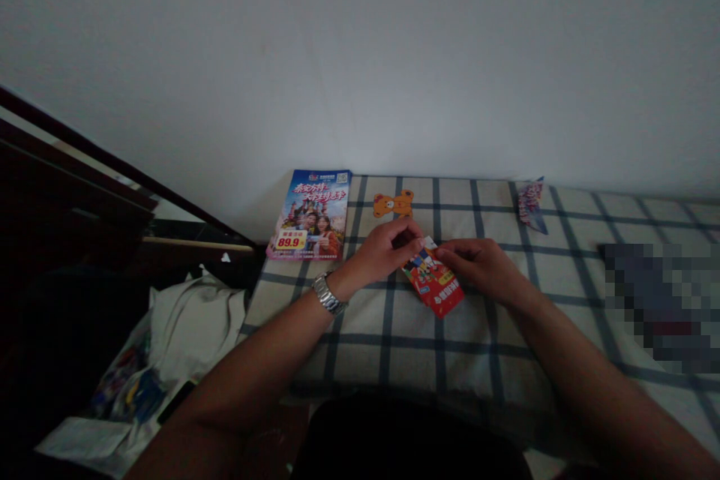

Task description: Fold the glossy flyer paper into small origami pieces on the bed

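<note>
Checked cloth (360, 322) covers the surface I am looking down on through the head camera, with a dark shape below its near edge that I cannot make out. Nearest to me on the left, off the cloth, a pale bag (194, 319) sits low, and a metal watch (329, 294) circles the left wrist. Over the middle of the cloth I have the red packet (442, 292), tilted; whether it rests on the cloth or hangs just above, I cannot tell. My left hand (391, 246) and right hand (484, 270) each pinch its far end, fingertips closed on it near a small pale tip. I judge the work to be at an early handling stage: the printed face looks whole, no contents show, and my fingers hide whether that end is open, so what is left is unclear. Nothing blocks the packet otherwise. A blurred-out dark item (658, 307) lies well off to the right; farther back are a glossy leaflet (312, 214), a bear-shaped piece (392, 204) just beyond the left hand, and a crumpled wrapper (530, 206), all before the bare wall (360, 52)
</note>
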### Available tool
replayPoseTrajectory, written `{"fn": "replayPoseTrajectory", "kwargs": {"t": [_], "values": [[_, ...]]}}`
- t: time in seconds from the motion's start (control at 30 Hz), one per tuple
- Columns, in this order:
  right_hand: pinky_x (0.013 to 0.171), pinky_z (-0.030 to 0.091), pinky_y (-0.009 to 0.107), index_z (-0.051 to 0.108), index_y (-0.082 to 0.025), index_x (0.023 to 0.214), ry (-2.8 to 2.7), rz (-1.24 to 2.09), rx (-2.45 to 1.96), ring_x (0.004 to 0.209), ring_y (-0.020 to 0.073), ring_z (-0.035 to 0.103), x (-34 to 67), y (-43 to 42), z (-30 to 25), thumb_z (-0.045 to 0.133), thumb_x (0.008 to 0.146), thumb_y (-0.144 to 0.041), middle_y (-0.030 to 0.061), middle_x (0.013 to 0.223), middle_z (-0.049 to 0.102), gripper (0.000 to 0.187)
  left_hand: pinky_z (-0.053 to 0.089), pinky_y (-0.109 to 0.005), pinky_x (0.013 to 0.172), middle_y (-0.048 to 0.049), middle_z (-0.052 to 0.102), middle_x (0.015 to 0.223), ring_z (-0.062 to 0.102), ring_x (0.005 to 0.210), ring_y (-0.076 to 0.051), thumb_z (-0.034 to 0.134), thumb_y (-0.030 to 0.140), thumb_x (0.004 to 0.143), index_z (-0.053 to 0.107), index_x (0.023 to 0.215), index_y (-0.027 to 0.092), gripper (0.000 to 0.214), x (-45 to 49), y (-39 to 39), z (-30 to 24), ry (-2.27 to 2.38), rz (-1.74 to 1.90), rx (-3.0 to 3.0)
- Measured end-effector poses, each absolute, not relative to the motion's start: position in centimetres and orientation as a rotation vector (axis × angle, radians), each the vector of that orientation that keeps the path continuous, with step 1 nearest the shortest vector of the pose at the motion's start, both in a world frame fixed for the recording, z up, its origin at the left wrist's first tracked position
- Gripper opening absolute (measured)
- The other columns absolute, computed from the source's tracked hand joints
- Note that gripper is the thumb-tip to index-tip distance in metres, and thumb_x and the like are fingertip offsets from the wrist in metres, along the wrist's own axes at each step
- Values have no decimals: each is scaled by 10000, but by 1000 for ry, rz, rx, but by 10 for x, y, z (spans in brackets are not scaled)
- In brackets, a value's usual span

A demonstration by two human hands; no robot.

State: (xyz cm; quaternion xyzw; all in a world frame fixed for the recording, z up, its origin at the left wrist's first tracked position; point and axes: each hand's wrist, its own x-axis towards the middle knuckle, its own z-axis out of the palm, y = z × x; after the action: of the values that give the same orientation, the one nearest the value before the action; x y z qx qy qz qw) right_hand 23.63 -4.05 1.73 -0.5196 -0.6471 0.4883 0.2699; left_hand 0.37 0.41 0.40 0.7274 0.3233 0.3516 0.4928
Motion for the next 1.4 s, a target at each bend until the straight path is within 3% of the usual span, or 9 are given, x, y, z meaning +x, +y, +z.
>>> {"fn": "replayPoseTrajectory", "kwargs": {"t": [0.2, 0.37, 0.47, 0.9, 1.2, 1.4], "values": [[577, 459, 268, 814, -174, 897, -1751, 1352, -1395, 640, 157, 618, 235, -42, 15, 645, 950, -589, 50, 788, 777, 450, 450, -250, 685, 1, 626, 808, 573, 734, -126, 649, 356, 975, 639, 910, 181, 187, 3, 4, 1, 791, 821, 1801], [535, 417, 258, 806, -176, 864, -1820, 1343, -1382, 601, 141, 572, 234, -43, 13, 627, 971, -575, 38, 737, 745, 450, 485, -263, 731, -34, 708, 909, 637, 805, -149, 658, 418, 986, 689, 980, 179, 241, 3, 4, 1, 757, 806, 1805], [531, 406, 255, 792, -182, 834, -1850, 1344, -1362, 591, 134, 553, 234, -43, 12, 619, 980, -560, 32, 723, 732, 441, 471, -258, 725, -23, 714, 870, 640, 787, -142, 654, 413, 1002, 708, 954, 180, 244, 3, 2, 3, 782, 774, 1865], [540, 440, 267, 799, -193, 881, -1741, 1381, -1392, 625, 164, 621, 234, -43, 12, 645, 948, -584, 46, 767, 767, 426, 463, -257, 703, -27, 733, 852, 640, 755, -143, 677, 394, 1000, 714, 914, 174, 240, 6, 1, 4, 872, 801, 1864], [523, 416, 262, 801, -198, 865, -1795, 1350, -1418, 594, 151, 590, 233, -43, 16, 627, 959, -569, 32, 726, 748, 420, 453, -262, 685, -42, 740, 876, 647, 769, -156, 649, 509, 1001, 726, 965, 171, 349, 4, 1, 5, 831, 698, 1864], [526, 407, 267, 807, -194, 884, -1808, 1328, -1420, 597, 154, 582, 233, -42, 14, 617, 962, -587, 35, 736, 748, 444, 434, -270, 712, -21, 737, 879, 648, 796, -154, 622, 428, 1035, 735, 963, 193, 271, 4, 1, 3, 856, 706, 1956]]}}
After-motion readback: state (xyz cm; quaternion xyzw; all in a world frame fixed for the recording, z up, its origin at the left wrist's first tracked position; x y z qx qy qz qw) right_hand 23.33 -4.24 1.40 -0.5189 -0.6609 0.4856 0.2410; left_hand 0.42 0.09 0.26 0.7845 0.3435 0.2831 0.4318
